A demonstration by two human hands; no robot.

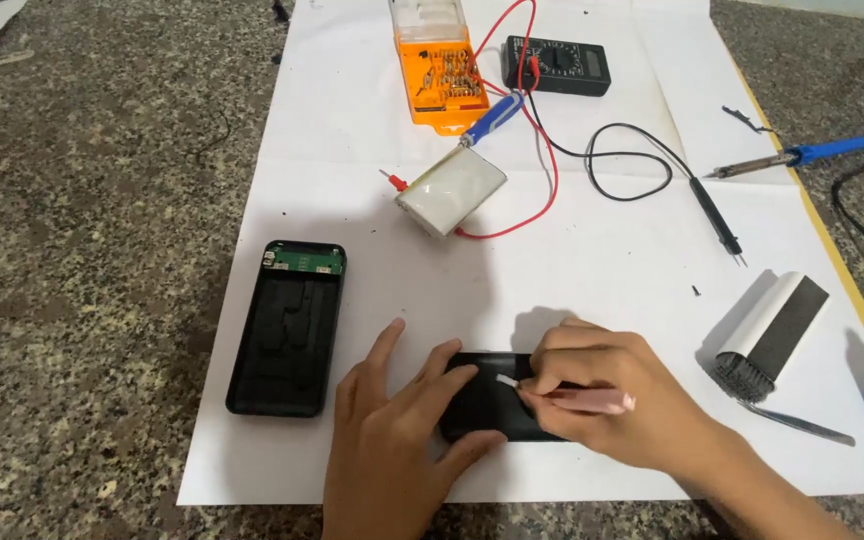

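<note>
A flat black cover piece lies on the white paper sheet near the front edge. My left hand rests on its left end, fingers spread, pressing it down. My right hand holds a slim pink tool whose pale tip touches the top of the black piece. To the left lies an open black case shell with a green circuit board at its far end.
A silver flat battery pack with red lead, a blue-handled screwdriver, an orange bit box and a black multimeter with probes sit farther back. A blue soldering iron, a tape-wrapped block and tweezers lie right.
</note>
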